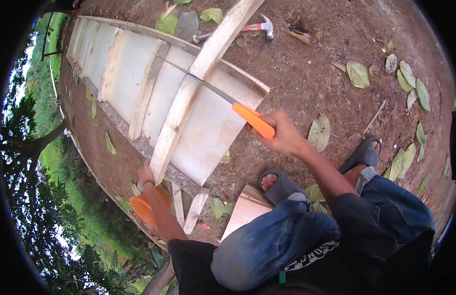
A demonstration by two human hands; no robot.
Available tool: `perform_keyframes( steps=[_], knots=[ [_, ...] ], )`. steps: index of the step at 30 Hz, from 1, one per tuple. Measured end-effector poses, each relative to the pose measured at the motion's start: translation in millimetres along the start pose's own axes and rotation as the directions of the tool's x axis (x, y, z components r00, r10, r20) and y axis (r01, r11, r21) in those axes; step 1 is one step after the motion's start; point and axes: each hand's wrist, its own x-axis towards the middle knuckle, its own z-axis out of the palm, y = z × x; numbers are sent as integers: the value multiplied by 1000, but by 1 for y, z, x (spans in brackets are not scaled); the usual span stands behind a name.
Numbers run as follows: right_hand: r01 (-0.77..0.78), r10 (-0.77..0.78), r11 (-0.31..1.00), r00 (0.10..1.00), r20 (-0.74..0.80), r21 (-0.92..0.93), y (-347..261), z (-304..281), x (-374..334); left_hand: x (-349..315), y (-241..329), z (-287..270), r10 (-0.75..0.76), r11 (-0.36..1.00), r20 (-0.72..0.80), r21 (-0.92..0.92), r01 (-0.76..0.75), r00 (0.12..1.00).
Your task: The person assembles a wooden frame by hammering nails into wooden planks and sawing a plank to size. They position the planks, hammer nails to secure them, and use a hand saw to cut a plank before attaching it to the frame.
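My right hand (pixel 281 133) is closed round the orange handle of a handsaw (pixel 218 91). Its thin blade lies across a long wooden batten (pixel 180 109), at a dark line on the wood. I cannot tell how deep the blade sits. The batten's near end is held by my left hand (pixel 146 175), whose fingers are partly hidden by it. Beneath the batten is a long pale panel (pixel 203 135) framed with wooden strips and crossed by several slats (pixel 148 91). The batten rests across this frame and sticks out beyond its far edge.
A claw hammer (pixel 252 27) lies on the dirt behind the batten's far part. An orange bowl-like container (pixel 143 210) stands beside my left forearm. Wood offcuts (pixel 195 210) and a small board (pixel 243 211) lie near my knee. Leaves (pixel 357 73) are scattered about; grass (pixel 90 196) borders the left.
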Motion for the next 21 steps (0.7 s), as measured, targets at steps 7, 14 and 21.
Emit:
perform_keyframes(
  steps=[7, 14, 21],
  knots=[
    [32, -25, 991, 998, 51, -130, -25, -18, -20, -5, 23, 6, -16, 991, 6, -132, 17, 1000],
    [-79, 81, 994, 996, 30, -72, -53, -20, -66, -25, 20, 5, 19, 997, -40, -77, -22, 999],
    [-145, 148, 979, 989, 12, -144, -83, -10, -13, -36, 42, -3, 20, 998, -67, -66, -24, 998]
  ],
)
